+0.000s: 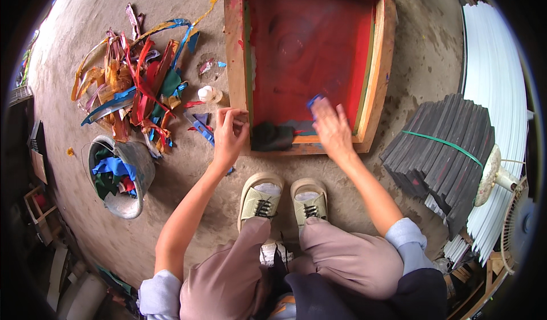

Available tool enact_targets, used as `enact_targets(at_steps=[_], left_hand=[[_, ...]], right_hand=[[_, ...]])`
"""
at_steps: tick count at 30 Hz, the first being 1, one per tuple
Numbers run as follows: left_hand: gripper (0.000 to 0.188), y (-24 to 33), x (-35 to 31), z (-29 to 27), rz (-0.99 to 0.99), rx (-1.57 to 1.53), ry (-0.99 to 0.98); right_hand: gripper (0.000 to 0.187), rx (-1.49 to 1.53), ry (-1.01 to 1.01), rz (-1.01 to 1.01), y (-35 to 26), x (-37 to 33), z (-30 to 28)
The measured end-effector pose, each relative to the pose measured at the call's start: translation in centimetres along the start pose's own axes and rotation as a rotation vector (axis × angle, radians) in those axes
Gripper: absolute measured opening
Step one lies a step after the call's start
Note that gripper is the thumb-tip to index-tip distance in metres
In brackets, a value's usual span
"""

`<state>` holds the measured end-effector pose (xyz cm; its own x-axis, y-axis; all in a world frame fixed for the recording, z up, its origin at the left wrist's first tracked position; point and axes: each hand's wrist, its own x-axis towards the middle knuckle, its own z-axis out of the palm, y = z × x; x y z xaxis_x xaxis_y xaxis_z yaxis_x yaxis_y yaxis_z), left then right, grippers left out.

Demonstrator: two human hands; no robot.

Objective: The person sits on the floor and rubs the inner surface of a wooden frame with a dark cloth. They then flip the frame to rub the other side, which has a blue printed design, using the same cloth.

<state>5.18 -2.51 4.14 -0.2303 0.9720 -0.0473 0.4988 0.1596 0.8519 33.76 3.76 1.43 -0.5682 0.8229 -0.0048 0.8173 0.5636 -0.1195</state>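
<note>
Our left hand (229,133) pinches the near-left corner of the wooden frame (236,46), its long axis toward twelve o'clock, while our right hand (331,127) lies flat inside, fingers spread, on a blue scrap (314,100); at nine o'clock a bucket (139,169) holds cloth scraps (114,175).

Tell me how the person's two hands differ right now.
The left hand grips the wooden frame's near left corner, fingers curled over its edge; the right hand lies flat inside the frame on the red screen. The right hand touches a small blue piece at its fingertips; the left hand holds no loose thing. Both are bare and reach forward over the frame's near side.
</note>
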Motion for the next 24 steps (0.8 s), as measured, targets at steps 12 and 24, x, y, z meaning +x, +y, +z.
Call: enact_targets(at_steps=[12,24], left_hand=[[0.029,-0.1,0.2,0.3,0.019,0.048,-0.011],[0.030,0.0,0.4,0.0,0.020,0.054,-0.041]], right_hand=[[0.069,-0.052,0.024,0.099,0.5,1.8,-0.7],[0.022,0.677,0.358,0.353,2.1,5.3,-1.0]])
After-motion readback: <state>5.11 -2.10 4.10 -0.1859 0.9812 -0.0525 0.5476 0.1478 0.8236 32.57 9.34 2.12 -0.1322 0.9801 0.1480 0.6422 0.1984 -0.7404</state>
